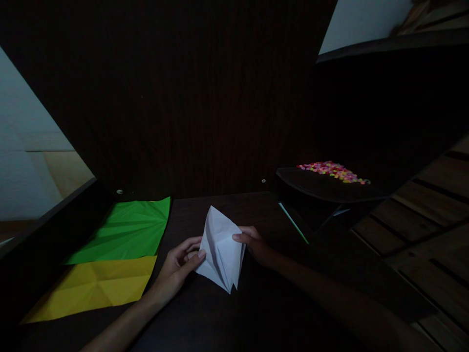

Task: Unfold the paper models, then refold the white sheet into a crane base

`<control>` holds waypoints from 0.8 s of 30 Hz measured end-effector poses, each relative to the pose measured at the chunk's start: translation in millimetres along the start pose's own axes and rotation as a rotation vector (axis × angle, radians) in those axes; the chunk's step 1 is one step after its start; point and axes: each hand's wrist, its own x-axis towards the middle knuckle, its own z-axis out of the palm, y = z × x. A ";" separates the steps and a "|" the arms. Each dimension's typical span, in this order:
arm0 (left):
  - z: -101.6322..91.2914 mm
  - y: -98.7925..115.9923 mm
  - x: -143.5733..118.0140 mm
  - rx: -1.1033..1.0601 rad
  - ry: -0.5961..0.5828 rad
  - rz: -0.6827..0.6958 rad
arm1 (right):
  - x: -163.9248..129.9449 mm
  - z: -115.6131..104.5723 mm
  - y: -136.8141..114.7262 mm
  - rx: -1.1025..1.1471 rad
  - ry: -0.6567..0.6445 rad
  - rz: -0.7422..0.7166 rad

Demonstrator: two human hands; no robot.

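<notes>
A folded white paper (222, 249), creased into a pointed shape, stands partly lifted off the dark wooden desk (205, 313). My left hand (179, 266) pinches its lower left edge with thumb and fingers. My right hand (254, 244) grips its right edge, thumb on top. Both forearms reach in from the bottom of the view.
A creased green sheet (126, 232) and a creased yellow sheet (97, 286) lie flat on the desk at the left. A dark tray (322, 188) with several small colourful beads (331, 171) sits at the right. A dark back panel rises behind. Wooden floor planks (421, 210) show at the right.
</notes>
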 end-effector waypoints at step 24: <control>4.3 1.3 1.8 0.030 0.104 -0.015 | 1.9 1.6 6.3 0.223 -0.163 0.030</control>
